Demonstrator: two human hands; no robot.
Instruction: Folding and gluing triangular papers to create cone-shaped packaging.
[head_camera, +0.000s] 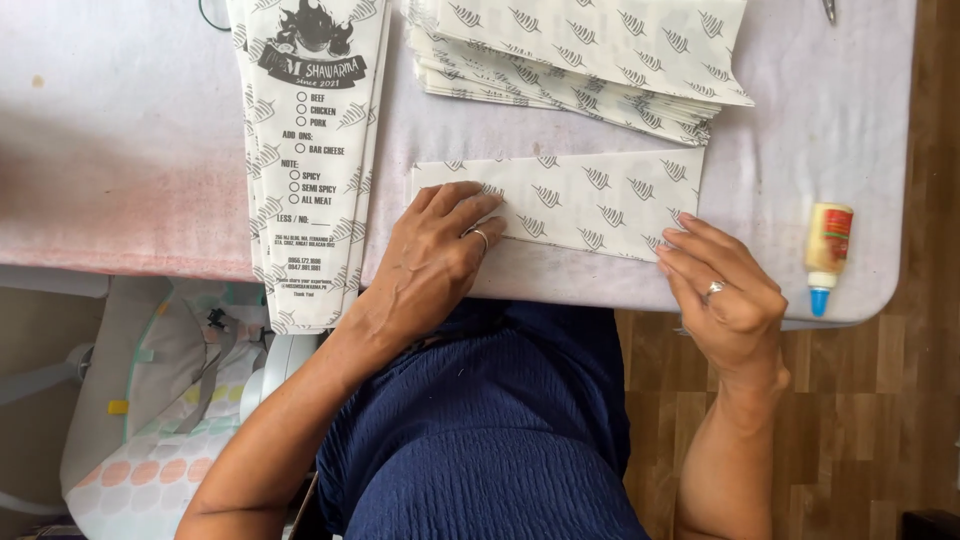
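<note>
- Paper sheet (580, 205): white, printed with a repeating grey leaf-like motif, folded into a long flat band. It lies across the near edge of the table (120, 130), just below the stack of sheets, with its lower fold line running at a slight slant from left to right.
- Left hand (435, 255): palm down on the left end of the paper sheet, fingers spread flat and pressing, closed on nothing. A ring shows on one finger. The flat press appears to pin that end so the fold does not spring up.
- Right hand (725, 290): at the sheet's right lower corner, fingers extended and held together, tips touching the paper's edge; not clasped round anything. It seems placed to hold or crease that corner.
- Stack of sheets (590, 60): same leaf print, fanned loosely, just beyond the folded sheet, within easy reach.
- Finished wrappers (310, 150): long tapered pile with a dark emblem and checkbox rows, hanging over the table's near edge, to the left of the left hand.
- Glue bottle (828, 255): small, pale body, blue nozzle, lying on its side near the table's right corner, apart from the right hand.
</note>
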